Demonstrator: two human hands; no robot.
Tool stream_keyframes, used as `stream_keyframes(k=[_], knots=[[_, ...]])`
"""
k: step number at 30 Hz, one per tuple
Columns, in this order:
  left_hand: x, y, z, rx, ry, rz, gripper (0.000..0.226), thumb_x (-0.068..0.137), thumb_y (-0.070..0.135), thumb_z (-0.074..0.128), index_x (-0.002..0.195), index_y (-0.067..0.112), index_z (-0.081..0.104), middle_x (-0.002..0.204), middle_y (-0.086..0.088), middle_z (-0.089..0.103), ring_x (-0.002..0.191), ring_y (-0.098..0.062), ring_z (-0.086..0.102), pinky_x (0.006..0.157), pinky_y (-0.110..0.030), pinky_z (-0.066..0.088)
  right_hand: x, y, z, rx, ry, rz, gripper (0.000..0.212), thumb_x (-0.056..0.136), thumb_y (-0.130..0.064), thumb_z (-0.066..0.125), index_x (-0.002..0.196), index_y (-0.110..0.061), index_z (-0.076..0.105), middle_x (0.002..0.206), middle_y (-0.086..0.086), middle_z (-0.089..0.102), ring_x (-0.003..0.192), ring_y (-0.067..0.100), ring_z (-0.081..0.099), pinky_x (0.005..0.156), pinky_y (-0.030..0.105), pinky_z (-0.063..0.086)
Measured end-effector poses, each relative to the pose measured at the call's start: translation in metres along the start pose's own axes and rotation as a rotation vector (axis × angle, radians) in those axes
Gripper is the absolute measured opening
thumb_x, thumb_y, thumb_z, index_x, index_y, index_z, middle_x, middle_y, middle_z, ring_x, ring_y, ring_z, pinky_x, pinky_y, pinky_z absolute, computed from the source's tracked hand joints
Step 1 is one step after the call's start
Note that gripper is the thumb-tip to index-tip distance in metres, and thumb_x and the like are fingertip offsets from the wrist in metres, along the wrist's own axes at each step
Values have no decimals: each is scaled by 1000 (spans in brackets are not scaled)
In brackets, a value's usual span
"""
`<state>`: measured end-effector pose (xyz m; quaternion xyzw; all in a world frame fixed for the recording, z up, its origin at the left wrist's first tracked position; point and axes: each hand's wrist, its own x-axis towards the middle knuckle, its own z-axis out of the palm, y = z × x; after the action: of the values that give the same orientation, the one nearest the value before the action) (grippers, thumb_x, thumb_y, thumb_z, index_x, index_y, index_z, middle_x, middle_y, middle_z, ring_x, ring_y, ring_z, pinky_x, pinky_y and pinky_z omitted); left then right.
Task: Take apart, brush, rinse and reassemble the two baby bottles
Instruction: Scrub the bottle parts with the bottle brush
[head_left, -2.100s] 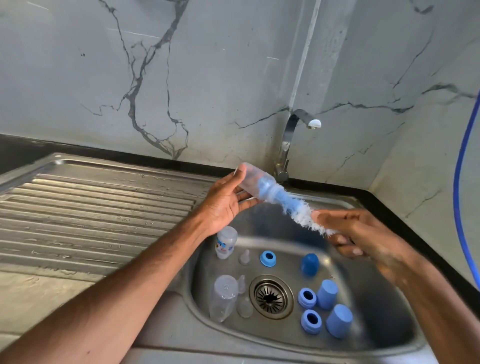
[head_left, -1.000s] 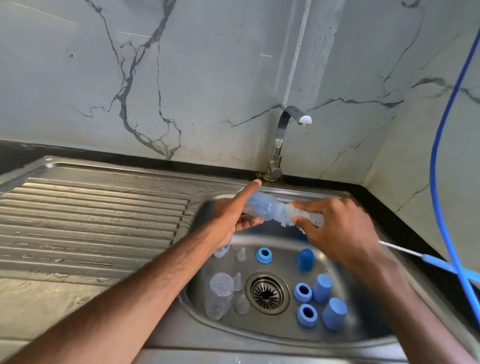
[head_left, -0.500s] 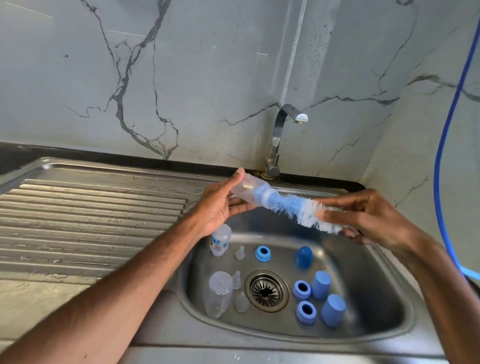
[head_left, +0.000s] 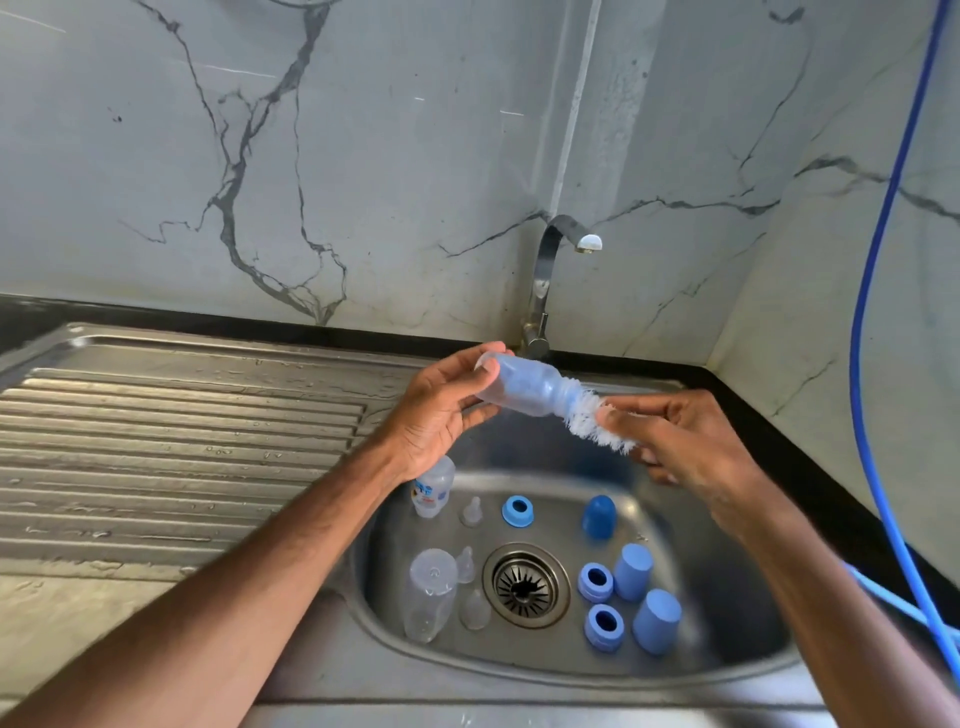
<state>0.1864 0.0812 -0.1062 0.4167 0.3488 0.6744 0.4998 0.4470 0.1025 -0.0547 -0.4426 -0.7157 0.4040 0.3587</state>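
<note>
Left hand (head_left: 436, 410) curls round a clear bottle (head_left: 519, 387) above the sink (head_left: 727, 613), right hand (head_left: 685, 441) pinching the brush (head_left: 587, 415) in its mouth, blue caps (head_left: 632, 571) and rings (head_left: 595, 582) below.

Three clear bottles (head_left: 519, 387) (head_left: 434, 488) (head_left: 430, 597) and one brush (head_left: 589, 418) are counted. Around the drain (head_left: 524, 584) are found three teats (head_left: 471, 512) (head_left: 466, 564) (head_left: 475, 609), three blue rings (head_left: 518, 512) (head_left: 596, 582) (head_left: 604, 626) and three blue caps (head_left: 599, 517) (head_left: 632, 571) (head_left: 656, 621).

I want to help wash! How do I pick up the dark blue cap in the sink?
Come from above and pinch the dark blue cap around its lower sides: it stands upright, its top is rounded, and nothing touches it.
</note>
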Motion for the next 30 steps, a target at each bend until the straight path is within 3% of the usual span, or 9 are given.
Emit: stream_keyframes(k=[3,9,13,17,19,22,26,30], knots=[[1,2,-8,-46,115,15,57,84,26,71,135,3,63,127,-17,70,120,-31,67,97,-38,59,4,0,-17,-71,65,-48,13,86,-34,83,99,-34,83,50,-3,52,44,9,40,46,21,40],[1,-6,2,33,50,-10,50,87,26,70,132,7,66,124,-11,73,114,-24,70,97,-38,58,2,0,-1,-186,68,-94,12,88,-32,81,99,-36,80,50,-11,64,39,1,44,45,20,42],[2,2,-9,-37,151,22,56,80,27,74,131,4,66,123,-16,72,116,-30,70,96,-40,59,5,-2,-23,-160,97,-54,17,85,-34,84,102,-31,82,47,-11,58,38,3,44,44,18,41],[2,-10,-3,84,88,-38,36,92,24,70,126,10,71,121,-11,74,112,-26,72,90,-35,61,-2,-3,1,-457,37,-162,27,87,-36,81,113,-39,76,68,-24,68,54,-6,64,50,16,51],[2,-10,-7,73,120,-39,35,90,24,72,121,9,73,118,-11,75,111,-27,72,87,-36,62,-3,-5,-5,-597,95,-189,30,86,-44,79,116,-46,74,80,-26,70,61,-2,67,57,25,56],[4,-4,-18,38,176,-44,36,91,22,72,122,5,71,117,-12,75,111,-28,72,93,-41,61,-7,-9,-25,-704,240,-289,30,80,-59,76,110,-54,74,69,-24,70,55,2,58,55,25,44],[2,-12,-2,61,125,-119,34,97,22,66,125,3,70,117,-14,75,109,-27,73,87,-36,62,-5,-11,-3,-833,241,-501,31,83,-55,79,113,-48,76,88,-5,80,71,25,69,64,32,48],[3,-2,-11,-18,170,-79,25,97,21,67,115,4,72,106,-10,78,102,-24,75,83,-35,63,-9,-18,-27,-822,361,-517,31,78,-58,81,106,-44,80,85,-3,80,69,27,71,65,34,51]])
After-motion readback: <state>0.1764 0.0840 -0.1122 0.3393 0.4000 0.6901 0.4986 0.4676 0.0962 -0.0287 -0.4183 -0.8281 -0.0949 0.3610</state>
